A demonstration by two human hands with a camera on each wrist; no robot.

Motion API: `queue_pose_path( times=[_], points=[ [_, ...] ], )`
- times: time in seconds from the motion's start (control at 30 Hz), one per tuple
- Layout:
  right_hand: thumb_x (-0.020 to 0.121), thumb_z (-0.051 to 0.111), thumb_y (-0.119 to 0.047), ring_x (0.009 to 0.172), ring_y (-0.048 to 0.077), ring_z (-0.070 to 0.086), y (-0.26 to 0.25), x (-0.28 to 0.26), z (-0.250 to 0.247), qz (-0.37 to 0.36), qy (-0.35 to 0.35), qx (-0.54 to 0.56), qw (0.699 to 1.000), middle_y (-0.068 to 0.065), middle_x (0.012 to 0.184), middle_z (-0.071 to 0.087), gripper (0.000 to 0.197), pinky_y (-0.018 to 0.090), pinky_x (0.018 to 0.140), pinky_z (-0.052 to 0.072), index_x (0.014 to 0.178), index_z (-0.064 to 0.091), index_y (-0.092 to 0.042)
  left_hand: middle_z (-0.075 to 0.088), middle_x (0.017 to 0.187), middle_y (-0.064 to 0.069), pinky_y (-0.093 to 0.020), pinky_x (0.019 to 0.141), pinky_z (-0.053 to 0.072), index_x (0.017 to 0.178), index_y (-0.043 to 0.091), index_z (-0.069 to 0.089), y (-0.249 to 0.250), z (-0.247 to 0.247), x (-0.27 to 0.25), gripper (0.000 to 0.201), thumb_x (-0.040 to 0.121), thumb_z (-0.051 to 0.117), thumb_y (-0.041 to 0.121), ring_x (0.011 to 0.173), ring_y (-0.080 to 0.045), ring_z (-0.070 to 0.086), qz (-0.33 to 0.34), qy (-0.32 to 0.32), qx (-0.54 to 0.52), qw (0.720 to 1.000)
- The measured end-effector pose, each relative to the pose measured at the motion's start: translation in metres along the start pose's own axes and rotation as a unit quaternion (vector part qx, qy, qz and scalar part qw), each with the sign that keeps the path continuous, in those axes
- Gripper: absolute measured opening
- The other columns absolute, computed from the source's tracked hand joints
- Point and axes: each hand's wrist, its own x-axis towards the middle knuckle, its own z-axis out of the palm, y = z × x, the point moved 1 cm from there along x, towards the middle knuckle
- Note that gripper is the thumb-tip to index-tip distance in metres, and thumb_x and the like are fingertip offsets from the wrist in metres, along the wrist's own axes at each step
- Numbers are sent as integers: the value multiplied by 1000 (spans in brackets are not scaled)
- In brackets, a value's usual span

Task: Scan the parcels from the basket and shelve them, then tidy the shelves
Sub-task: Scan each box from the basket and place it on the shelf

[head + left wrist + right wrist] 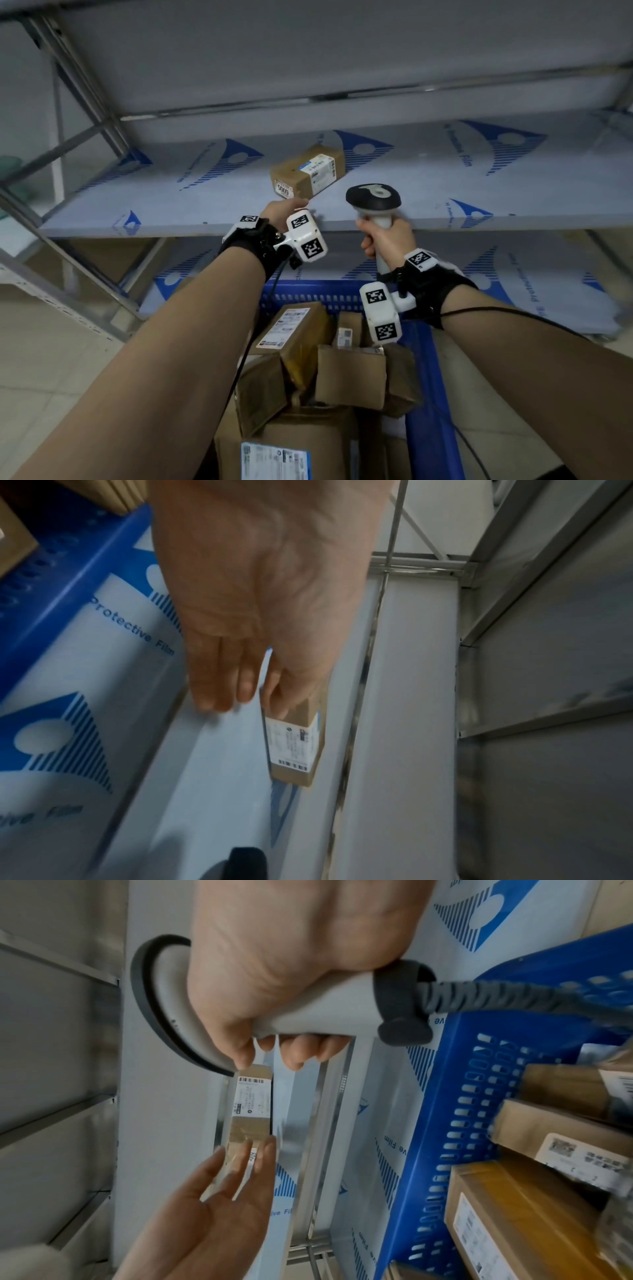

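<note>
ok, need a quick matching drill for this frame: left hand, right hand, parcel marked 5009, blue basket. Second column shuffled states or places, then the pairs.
Column 1:
1. left hand
2. right hand
3. parcel marked 5009
4. blue basket

Column 2:
A. lies on the middle shelf
B. grips the scanner handle
C. holds several brown parcels
D. fingers straight, at the shelved parcel's near end

Pairs: 1-D, 2-B, 3-A, 4-C

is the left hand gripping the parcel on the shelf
No: the left hand has straight, spread fingers reaching toward the parcel that lies on the shelf, curled round nothing.
</note>
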Motion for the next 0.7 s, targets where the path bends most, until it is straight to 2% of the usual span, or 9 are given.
queue_pose_path(
  times=[0.1,0.17,0.23,0.3,0.47,0.53,0.6,0.63,0.7],
  points=[
    [84,71,-21,39,12,51,5,-12,1,8,-20,-22,1000,4,51,58,12,23,45,43,81,63,-13,67,74,-10,-27,52,55,113,-4,53,-18,-13,-8,25,95,56,12,54,-19,64,-19,-3,26,999],
    [84,70,-22,42,13,52,6,-22,2,11,-35,-41,999,3,52,59,10,24,46,45,84,63,-14,64,64,-8,-26,52,54,119,-3,51,-29,-20,-17,27,96,54,11,60,-18,58,-21,6,25,999],
    [85,69,-21,42,13,51,6,-37,3,23,-58,-54,997,4,54,59,11,24,47,46,85,63,-12,63,58,-3,-26,59,53,130,-5,47,-43,-28,-29,37,97,51,9,67,-17,56,-19,21,48,998],
    [86,69,-20,42,13,49,8,-52,4,44,-86,-63,993,7,56,58,14,24,46,45,82,61,-9,62,68,-3,-25,66,50,132,-6,47,-55,-33,-47,38,96,50,7,68,-15,56,-2,24,92,995],
    [87,68,-20,47,16,49,18,-88,3,93,-142,-109,979,9,61,57,20,24,46,45,85,61,-2,57,75,-6,-26,66,49,102,3,53,-88,-57,-88,10,92,54,2,66,-16,56,6,47,171,984],
    [87,68,-20,48,16,49,21,-101,3,109,-149,-124,975,10,62,57,22,22,45,43,92,62,1,59,75,-7,-26,63,47,93,5,60,-101,-70,-102,5,90,60,9,64,-16,55,-9,53,237,970],
    [87,69,-20,47,16,49,25,-112,3,125,-152,-134,971,11,63,58,23,22,43,43,91,62,2,59,77,-10,-25,58,42,77,9,62,-113,-85,-114,14,87,66,18,64,-18,52,-19,69,295,953],
    [87,69,-20,47,16,49,26,-116,4,130,-155,-139,969,11,63,58,23,22,43,43,86,62,1,59,81,-10,-25,58,41,76,9,61,-118,-94,-119,17,87,68,20,68,-19,53,-29,82,309,947],
    [87,69,-21,47,16,49,29,-124,8,136,-164,-147,966,12,63,58,24,21,43,43,78,60,-1,60,92,-10,-30,64,43,96,5,65,-130,-115,-127,28,84,71,30,76,-22,56,-64,131,318,937]
  ],
)
